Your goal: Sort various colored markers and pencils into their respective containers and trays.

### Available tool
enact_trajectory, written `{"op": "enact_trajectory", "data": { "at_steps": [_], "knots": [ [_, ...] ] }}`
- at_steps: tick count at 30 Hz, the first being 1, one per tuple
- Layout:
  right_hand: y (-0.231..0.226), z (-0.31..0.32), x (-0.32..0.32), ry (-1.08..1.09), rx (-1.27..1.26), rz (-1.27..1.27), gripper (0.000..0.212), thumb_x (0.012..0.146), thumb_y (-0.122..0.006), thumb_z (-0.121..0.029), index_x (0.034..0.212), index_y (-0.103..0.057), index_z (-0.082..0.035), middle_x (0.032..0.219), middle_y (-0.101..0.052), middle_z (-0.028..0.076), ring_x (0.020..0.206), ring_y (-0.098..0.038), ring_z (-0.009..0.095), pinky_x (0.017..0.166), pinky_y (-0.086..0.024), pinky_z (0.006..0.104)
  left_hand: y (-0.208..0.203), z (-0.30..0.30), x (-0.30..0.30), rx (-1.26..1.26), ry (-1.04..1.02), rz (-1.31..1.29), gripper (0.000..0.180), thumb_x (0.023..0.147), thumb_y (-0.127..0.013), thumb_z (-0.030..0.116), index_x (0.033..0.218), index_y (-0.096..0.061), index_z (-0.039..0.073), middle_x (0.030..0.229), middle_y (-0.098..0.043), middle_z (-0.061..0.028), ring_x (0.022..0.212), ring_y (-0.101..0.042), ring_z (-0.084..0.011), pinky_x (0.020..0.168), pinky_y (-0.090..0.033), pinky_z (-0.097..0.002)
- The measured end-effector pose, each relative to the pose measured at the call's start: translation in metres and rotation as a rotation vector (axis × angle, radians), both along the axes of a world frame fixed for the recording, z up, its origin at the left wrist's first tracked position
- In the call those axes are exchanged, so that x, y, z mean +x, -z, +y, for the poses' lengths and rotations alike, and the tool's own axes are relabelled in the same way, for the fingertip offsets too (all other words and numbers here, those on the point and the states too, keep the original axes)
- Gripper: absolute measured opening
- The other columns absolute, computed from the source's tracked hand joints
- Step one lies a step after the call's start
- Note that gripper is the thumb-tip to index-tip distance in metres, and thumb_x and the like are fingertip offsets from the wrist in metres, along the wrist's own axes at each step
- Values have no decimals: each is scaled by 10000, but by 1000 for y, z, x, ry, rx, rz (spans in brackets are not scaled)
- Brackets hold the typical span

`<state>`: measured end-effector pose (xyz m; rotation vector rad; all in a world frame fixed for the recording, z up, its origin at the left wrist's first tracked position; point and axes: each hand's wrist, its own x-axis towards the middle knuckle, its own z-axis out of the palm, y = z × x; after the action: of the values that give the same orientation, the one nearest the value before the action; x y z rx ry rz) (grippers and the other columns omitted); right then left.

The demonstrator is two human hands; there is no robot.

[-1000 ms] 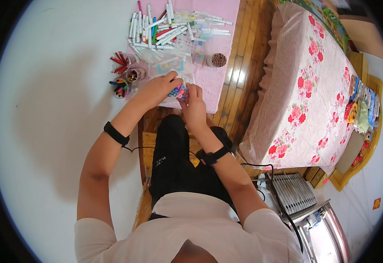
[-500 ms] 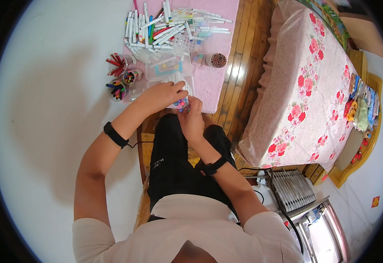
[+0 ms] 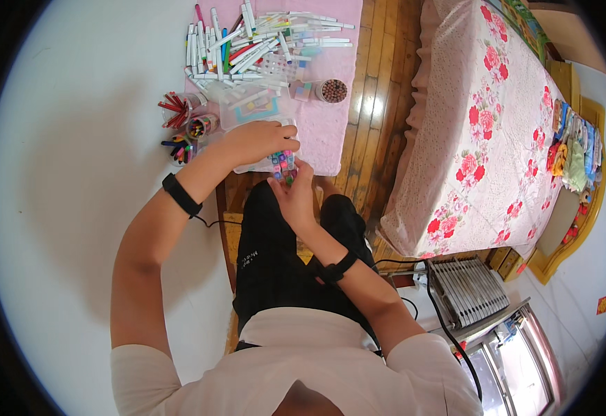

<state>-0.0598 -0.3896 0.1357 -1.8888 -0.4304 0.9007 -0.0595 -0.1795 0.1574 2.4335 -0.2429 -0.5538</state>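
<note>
A packed group of markers (image 3: pixel 282 165), their blue, pink and purple ends facing me, lies at the near edge of the table in a clear plastic box (image 3: pixel 246 168). My left hand (image 3: pixel 260 141) reaches over the group from the left, fingers bent down onto the markers. From below, my right hand (image 3: pixel 296 197) cups the near ends, thumb on the left side and fingers on the right. The left hand hides part of the box and the markers' far ends. Just beyond it sits a clear lidded case (image 3: pixel 251 107) with something light blue inside.
Many loose white markers (image 3: pixel 247 52) are heaped on the pink cloth (image 3: pixel 323 139). Cups of red pencils (image 3: pixel 176 109), coloured pens (image 3: pixel 201 126) and dark pens (image 3: pixel 180 149) stand left; a tub of brown-tipped pencils (image 3: pixel 332 91) stands right. A flowered bed (image 3: pixel 469 139) lies beyond the wooden floor.
My left hand has shifted slightly left, uncovering more of the coloured marker ends. The right hand has dropped a little lower, its thumb spread farther from the fingers. The view has shifted slightly.
</note>
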Motion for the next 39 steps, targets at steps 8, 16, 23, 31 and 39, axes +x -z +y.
{"op": "enact_trajectory", "data": {
  "at_steps": [8, 16, 23, 31, 39],
  "knots": [
    [52, 12, 4, -33, -63, -77, 602, 852, -757, -13, 1324, -399, 96, 1245, -444, 250, 914, -636, 318, 742, -559, 368, 64, 2, -12, -36, -32, -28, 370, 790, -597, -76, 1100, -606, 127, 1204, -570, -50, 1018, -622, -308, 847, -535, -414],
    [97, 22, 14, -278, -301, -201, 619, 859, -760, -143, 1331, -402, 38, 1207, -535, 234, 892, -666, 429, 733, -558, 475, 116, -12, -24, 182, -15, -108, 325, 864, -593, 93, 1184, -614, 147, 1378, -548, -61, 1003, -640, -271, 775, -573, -386],
    [81, 14, 30, -416, -288, -311, 629, 880, -751, -249, 1356, -412, -17, 1307, -553, 209, 881, -674, 433, 717, -559, 485, 82, -29, -31, 336, -201, 37, 423, 871, -604, 117, 1293, -585, 150, 1397, -530, -108, 987, -658, -288, 761, -576, -383],
    [91, 10, 72, -244, -74, -389, 325, 954, -670, -163, 1214, -560, -1, 1156, -614, 215, 995, -637, 400, 825, -524, 460, 141, -57, -115, -235, -1184, -31, 506, 911, -683, 132, 1378, -497, 71, 1362, -524, -166, 1096, -623, -362, 892, -541, -426],
    [128, 4, 78, -285, -293, 9, 507, 998, -591, -178, 1471, -444, -69, 1304, -608, 275, 1099, -635, 438, 904, -513, 455, 172, -89, -71, -809, -1289, 155, 1345, 711, -942, 327, 1548, 27, -88, 1480, -361, -256, 1370, -434, -307, 1112, -413, -359]
  ]
}}
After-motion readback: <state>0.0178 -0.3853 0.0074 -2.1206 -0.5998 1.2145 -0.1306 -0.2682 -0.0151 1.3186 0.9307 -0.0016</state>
